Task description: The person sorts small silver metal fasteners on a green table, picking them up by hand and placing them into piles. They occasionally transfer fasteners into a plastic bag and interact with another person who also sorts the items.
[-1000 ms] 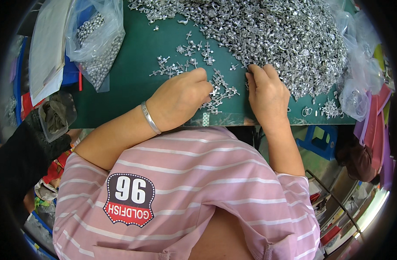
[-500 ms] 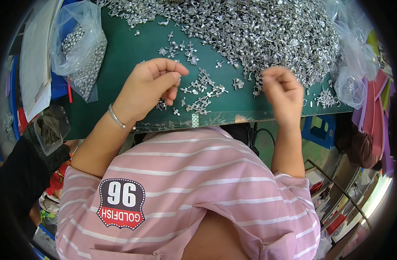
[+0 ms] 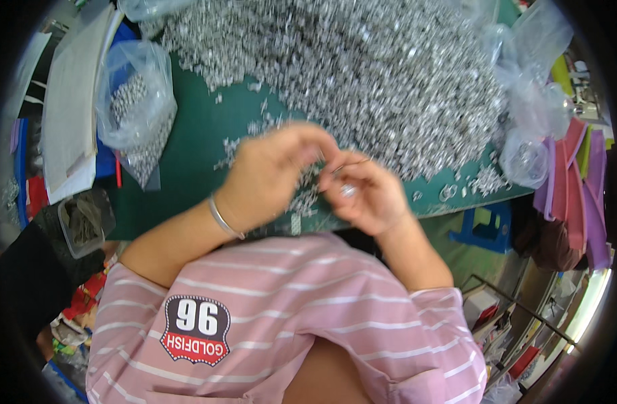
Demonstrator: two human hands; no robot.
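Both hands raised just above the green mat [image 3: 194,161], meeting near its front edge. Left hand [image 3: 271,175] curled, fingertips pinched toward the right hand at its 3 o'clock; whatever sits between them too small to tell. Right hand [image 3: 365,192] loosely closed around a small shiny metal part [image 3: 349,190], with a thin wire-like piece [image 3: 352,163] poking out at its 11 o'clock, between the two sets of fingertips. Part resting against the right fingers, on the palm side, close to the thumb; wire tip just beside the left fingertips, contact unclear.

Likely trouble: a light pinch on such a tiny part, so easily dropped back into the scattered bits below and lost among look-alikes. Huge pile [image 3: 362,74] at 12 o'clock, near enough for a sleeve or wrist to drag pieces off the edge. Bag [image 3: 136,108] of parts at 10 o'clock, clear bags [image 3: 530,128] at 3 o'clock.
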